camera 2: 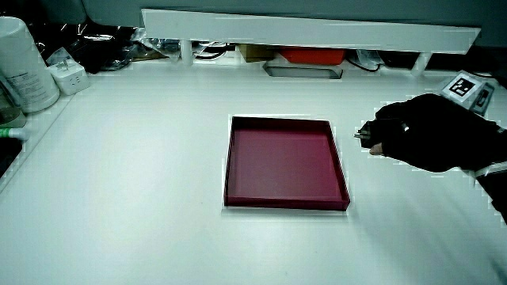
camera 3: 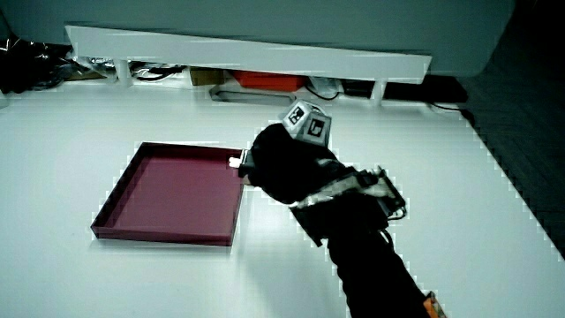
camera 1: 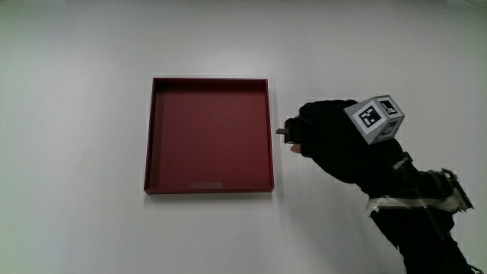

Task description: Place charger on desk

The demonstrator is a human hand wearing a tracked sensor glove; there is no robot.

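An empty, shallow dark-red tray (camera 1: 209, 137) lies flat on the white table, seen in both side views (camera 2: 285, 158) (camera 3: 172, 190). The black-gloved hand (camera 1: 327, 141) hovers just beside the tray's edge, with the patterned cube (camera 1: 375, 119) on its back. Its fingers are curled around a small charger (camera 1: 283, 131). Only the charger's tip pokes out toward the tray wall, and the rest is hidden in the glove. In both side views (camera 2: 363, 134) (camera 3: 236, 162) the charger's tip sits close above the table, next to the tray rim. The forearm (camera 3: 371, 256) reaches in from the person's side.
A low white partition (camera 2: 309, 32) runs along the table, with a red box (camera 2: 313, 55) and cables under it. A white cylinder-shaped container (camera 2: 20, 63) and a white plug block (camera 2: 67, 77) stand at the table's corner near the partition.
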